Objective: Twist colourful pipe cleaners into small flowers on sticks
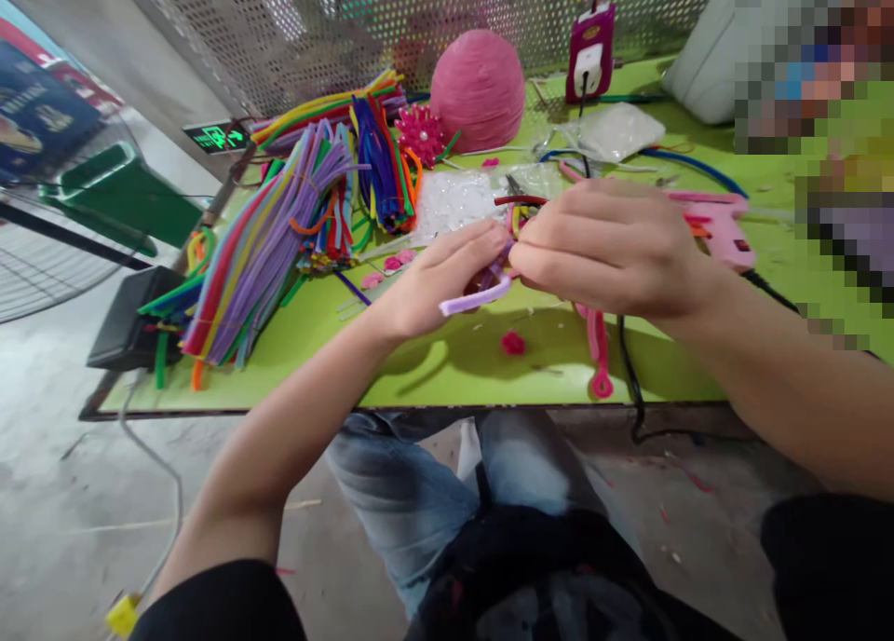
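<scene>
My left hand point(443, 278) and my right hand point(607, 245) meet above the table, fingers closed on a small bunch of pipe cleaners. A light purple pipe cleaner point(476, 297) bends out below my left fingers. Dark red and yellow ends show above the fingertips; the middle of the bunch is hidden. Under my right hand lies a pink fuzzy piece with a looped end point(599, 357). A small pink flower point(513, 343) rests on the table in front of the hands. Partly behind my right wrist is a pink glue gun point(730, 231).
Bundles of coloured pipe cleaners point(269, 240) fill the left of the green table point(447, 380). Farther back stand a pink ball point(479, 91), a pink flower with a bead point(421, 135) and a purple power socket point(590, 54). A black cable point(632, 380) hangs over the front edge.
</scene>
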Tool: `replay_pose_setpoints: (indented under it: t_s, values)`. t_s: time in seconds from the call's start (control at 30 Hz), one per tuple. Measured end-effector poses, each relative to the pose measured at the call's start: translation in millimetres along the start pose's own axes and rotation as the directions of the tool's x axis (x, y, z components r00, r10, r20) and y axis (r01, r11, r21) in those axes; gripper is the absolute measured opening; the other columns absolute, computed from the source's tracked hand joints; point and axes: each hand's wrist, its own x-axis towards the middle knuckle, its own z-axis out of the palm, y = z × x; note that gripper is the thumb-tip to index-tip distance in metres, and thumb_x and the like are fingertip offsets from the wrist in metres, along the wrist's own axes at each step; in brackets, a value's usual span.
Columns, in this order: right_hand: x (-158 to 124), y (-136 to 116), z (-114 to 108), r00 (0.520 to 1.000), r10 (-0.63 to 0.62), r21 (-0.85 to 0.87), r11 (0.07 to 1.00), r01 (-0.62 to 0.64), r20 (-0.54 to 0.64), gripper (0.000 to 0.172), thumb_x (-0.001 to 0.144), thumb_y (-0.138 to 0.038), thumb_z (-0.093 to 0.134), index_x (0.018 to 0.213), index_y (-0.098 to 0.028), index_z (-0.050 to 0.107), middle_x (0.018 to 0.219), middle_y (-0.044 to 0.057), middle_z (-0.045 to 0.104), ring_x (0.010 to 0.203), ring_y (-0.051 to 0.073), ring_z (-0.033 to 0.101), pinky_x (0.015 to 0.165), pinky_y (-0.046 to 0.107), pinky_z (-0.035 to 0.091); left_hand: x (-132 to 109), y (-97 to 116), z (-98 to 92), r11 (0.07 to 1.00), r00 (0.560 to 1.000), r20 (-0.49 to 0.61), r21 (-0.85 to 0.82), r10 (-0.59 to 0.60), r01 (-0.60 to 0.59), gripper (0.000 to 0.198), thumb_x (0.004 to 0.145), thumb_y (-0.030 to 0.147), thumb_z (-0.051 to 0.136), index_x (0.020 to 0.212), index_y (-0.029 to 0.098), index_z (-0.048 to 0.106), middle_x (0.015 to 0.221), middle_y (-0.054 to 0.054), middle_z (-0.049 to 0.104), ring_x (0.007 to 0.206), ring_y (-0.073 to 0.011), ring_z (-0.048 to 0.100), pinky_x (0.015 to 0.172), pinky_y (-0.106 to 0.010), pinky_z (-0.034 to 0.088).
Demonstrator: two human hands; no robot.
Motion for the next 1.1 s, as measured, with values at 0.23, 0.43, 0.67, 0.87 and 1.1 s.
replay_pose_setpoints:
  t_s: [0.23,0.43,0.67,0.87,1.1]
  values:
    - [-1.5,3.1,7.9,0.998,0.034,0.182,0.982,-0.042,0.052,0.035,0.121,-0.029,0.047,0.097,-0.027,0.071,0.094,0.000,0.076,0.090,0.018,0.075,0.080,0.037,0.059,5.3,6.7,-3.8,0.942,0.961,0.057,-0.193,-0.269,0.275,0.035,0.103,0.030,0.061,0.074,0.022,0.043,0.063,0.006,0.032,0.050,-0.0055,0.023,0.049,-0.022,0.015]
    - [-13.4,3.6,36.8,0.943,0.328,0.368,0.885,-0.285,-0.059,0.007,0.101,-0.018,0.067,0.102,-0.025,0.068,0.086,0.000,0.076,0.075,0.018,0.071,0.066,0.034,0.053,9.3,0.3,-11.8,0.876,0.987,-0.132,0.482,0.091,-0.016,0.045,0.114,0.053,0.041,0.083,0.023,0.054,0.078,-0.005,0.063,0.074,-0.0176,0.059,0.074,-0.034,0.050]
    - [-41.9,182.2,61.7,0.691,0.669,0.163,0.740,-0.652,-0.273,0.033,0.096,-0.041,0.084,0.076,-0.031,0.059,0.063,-0.003,0.047,0.066,0.019,0.036,0.072,0.038,0.037,-11.2,-21.2,-173.1,0.436,0.742,-0.592,0.784,0.315,0.441,0.046,0.096,0.067,0.065,0.114,0.024,0.069,0.124,-0.014,0.079,0.134,-0.0344,0.066,0.111,-0.059,0.045]
    - [-51.9,187.5,90.3,0.791,0.580,0.169,0.814,-0.556,-0.194,0.026,0.094,-0.046,0.082,0.083,-0.028,0.067,0.075,0.001,0.061,0.069,0.018,0.036,0.073,0.039,0.038,-55.6,-27.5,-231.0,0.450,0.793,-0.585,0.761,0.168,0.466,0.064,0.087,0.094,0.061,0.098,0.031,0.065,0.096,-0.007,0.076,0.133,-0.0318,0.067,0.101,-0.049,0.045]
    - [48.3,47.1,84.7,0.963,0.267,0.165,0.949,-0.267,0.025,0.029,0.108,-0.023,0.060,0.135,-0.021,0.073,0.132,0.016,0.076,0.121,0.031,0.067,0.102,0.046,0.051,-44.2,26.3,-132.7,0.439,0.782,-0.446,0.864,0.436,0.248,0.042,0.104,0.067,0.059,0.121,0.030,0.067,0.125,-0.007,0.077,0.121,-0.0293,0.067,0.111,-0.050,0.050]
